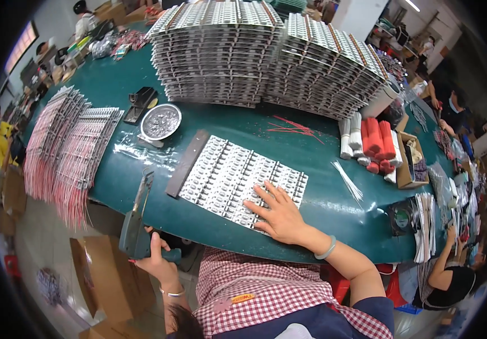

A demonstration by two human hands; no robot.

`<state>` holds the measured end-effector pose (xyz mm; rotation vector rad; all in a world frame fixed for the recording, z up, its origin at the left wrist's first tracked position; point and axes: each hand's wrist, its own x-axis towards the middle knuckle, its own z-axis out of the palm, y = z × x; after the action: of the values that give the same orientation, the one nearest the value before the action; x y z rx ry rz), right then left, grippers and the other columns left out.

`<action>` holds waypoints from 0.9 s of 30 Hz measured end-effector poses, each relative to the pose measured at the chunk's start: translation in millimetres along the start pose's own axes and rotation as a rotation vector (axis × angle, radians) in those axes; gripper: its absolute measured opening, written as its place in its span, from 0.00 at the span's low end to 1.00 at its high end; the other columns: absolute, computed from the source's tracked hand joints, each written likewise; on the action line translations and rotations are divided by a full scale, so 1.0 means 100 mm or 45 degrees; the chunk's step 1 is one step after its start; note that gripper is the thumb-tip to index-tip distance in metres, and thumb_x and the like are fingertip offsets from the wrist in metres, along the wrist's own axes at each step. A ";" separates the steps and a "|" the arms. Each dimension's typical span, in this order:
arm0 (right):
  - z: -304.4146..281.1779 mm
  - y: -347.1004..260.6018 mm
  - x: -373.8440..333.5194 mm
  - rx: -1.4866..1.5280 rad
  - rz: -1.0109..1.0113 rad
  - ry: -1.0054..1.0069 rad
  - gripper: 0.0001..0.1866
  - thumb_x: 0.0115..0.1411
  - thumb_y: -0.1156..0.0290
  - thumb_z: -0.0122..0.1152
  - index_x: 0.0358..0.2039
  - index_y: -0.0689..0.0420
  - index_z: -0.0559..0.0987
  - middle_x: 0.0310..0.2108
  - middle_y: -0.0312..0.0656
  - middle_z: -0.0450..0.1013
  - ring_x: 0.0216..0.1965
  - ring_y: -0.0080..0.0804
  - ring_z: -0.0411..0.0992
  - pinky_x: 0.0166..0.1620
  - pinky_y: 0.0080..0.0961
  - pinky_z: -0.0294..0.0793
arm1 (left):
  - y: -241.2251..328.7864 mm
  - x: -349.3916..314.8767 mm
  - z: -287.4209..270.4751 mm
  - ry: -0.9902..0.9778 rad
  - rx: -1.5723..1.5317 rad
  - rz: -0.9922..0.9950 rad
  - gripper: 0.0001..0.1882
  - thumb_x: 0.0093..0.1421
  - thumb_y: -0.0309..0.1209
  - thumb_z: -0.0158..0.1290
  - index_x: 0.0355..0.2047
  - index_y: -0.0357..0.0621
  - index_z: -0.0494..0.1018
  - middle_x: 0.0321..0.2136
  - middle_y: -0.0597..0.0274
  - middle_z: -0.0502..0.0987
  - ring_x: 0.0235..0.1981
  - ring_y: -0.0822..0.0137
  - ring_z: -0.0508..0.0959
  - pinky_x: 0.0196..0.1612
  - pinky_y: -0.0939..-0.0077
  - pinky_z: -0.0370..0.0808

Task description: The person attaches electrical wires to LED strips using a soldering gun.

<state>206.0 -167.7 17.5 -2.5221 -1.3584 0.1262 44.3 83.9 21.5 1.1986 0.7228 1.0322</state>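
My left hand (161,264) grips a green soldering gun (134,234) by its handle, off the table's near edge. Its thin metal tip points up and away, over the tabletop, left of a panel of small white circuit boards (221,169). My right hand (284,221) lies on the panel's near right part with fingers spread. Against the panel's left edge sits a dark straight bar (188,164). Beyond the bar stands a round metal bowl (161,138) with silvery bits in it, beside a black stand (140,106).
Tall stacks of board panels (209,68) rise at the back. Panels with red wires (57,135) hang over the left edge. Loose red wires (300,130), white wires (346,183), red wire bundles (374,138) and a small carton (409,176) lie right. A co-worker (452,282) is at far right.
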 end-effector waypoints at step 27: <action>-0.36 1.81 0.91 -0.080 0.390 0.632 0.27 0.48 0.71 0.70 0.49 0.60 0.73 0.45 0.51 0.67 0.48 0.50 0.65 0.50 0.44 0.66 | 0.07 0.02 0.78 -0.096 -0.059 -0.165 0.20 0.54 0.17 0.54 0.48 0.30 0.68 0.38 0.52 0.77 0.19 0.74 0.71 0.18 0.83 0.66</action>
<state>410.1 -193.6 6.7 -2.5543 -0.7933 -0.4592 112.5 55.8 46.9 1.1296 0.7043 0.8869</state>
